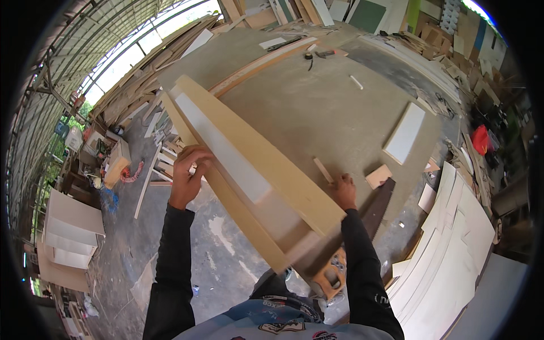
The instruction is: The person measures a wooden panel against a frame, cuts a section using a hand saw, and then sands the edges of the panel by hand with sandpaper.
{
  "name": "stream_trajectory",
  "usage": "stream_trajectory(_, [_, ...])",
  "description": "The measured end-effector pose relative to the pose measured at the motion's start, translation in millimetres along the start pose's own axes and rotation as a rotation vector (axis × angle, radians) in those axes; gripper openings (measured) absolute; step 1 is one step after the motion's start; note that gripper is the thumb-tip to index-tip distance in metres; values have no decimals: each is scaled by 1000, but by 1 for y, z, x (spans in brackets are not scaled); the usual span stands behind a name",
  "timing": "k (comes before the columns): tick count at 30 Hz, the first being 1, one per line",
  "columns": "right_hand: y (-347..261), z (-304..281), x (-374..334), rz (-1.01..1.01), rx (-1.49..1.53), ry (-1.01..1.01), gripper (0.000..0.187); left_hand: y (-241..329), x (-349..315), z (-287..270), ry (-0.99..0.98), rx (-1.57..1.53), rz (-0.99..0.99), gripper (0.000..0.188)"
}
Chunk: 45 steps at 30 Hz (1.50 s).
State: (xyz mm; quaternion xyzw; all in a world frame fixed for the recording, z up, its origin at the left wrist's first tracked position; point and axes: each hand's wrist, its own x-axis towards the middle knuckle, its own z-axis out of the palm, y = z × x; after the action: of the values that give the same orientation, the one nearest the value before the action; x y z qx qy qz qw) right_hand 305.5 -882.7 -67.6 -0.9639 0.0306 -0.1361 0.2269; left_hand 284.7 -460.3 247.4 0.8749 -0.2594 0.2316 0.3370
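Wooden trough (258, 150), long and pale, lay slantwise before you, its far end up to the left and its near end just ahead of your body. It crossed the left edge of the brown worktable (277, 107); whether it rested there or was partly lifted, you could not tell from this view. A white strip (221, 144) ran along its inside, between the two side walls.

Your left hand (191, 170) grasped the trough's left wall, around the middle of its length, with the fingers bent over the edge. Your right hand (343, 191) was beyond the trough's right wall, low over the worktable, fingers curled. A small wooden stick (323, 169) met your fingertips there, but whether they were clenched on it could not be told.

Just right of that hand lay a small wood block (378, 176). Near it, a handsaw (378, 211) slanted beneath your right forearm, its orange handle (326, 281) toward you. Farther over the worktable lay a white board (404, 133), a short white piece (356, 82) and a tape measure (308, 56). Pale sheets (447, 249) were stacked off to your right, and a red bag (481, 140) sat past them.
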Motion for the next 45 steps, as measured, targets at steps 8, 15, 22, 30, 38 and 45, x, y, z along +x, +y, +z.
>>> stream_trajectory(8, [-20,-8,21,-77,43,186,50,-82,23,-17,-62,-58,82,12])
stream_trajectory(15, [5,9,39,-53,-9,-25,17,-112,24,30,150,-147,160,16])
stream_trajectory(22, [-59,-128,-55,209,912,625,19,-140,22,-18,-104,-183,297,45])
stream_trajectory(30, [-308,-280,-98,-102,237,282,27,-138,32,-8,-162,-247,379,51])
stream_trajectory(38, [-379,-208,-54,-299,22,188,41,-145,62,-17,-302,-297,562,45])
stream_trajectory(45, [-399,-205,-30,-279,-46,74,47,-124,59,-12,-277,-277,464,30])
